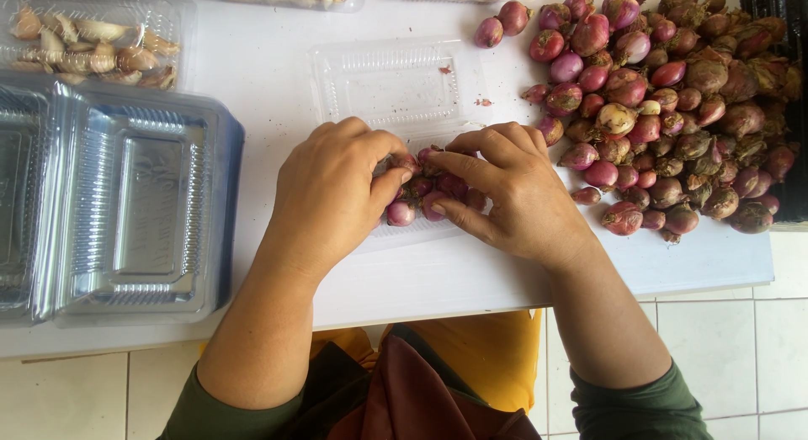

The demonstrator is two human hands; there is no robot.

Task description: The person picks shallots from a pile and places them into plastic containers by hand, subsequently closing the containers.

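Both hands, left hand (332,192) and right hand (505,192), grip shallots (433,192) in a clear tray (396,82), hiding its contents; a shallot pile (673,112) lies right of it.

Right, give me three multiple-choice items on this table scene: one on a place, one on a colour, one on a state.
1. Where does the loose heap of small purple-red shallots lie?
A. right of the hands
B. left of the hands
C. on the floor

2. What colour is the table top?
A. black
B. white
C. green

3. How is the clear plastic hinged tray under the hands?
A. shut
B. stacked
C. open, lid flat behind

Answers:
1. A, the heap fills the table's right end, beyond the right hand.
2. B, bare white surface shows between the trays.
3. C, the lid lies flat and bare past the left hand, while both hands press shallots into the near half.
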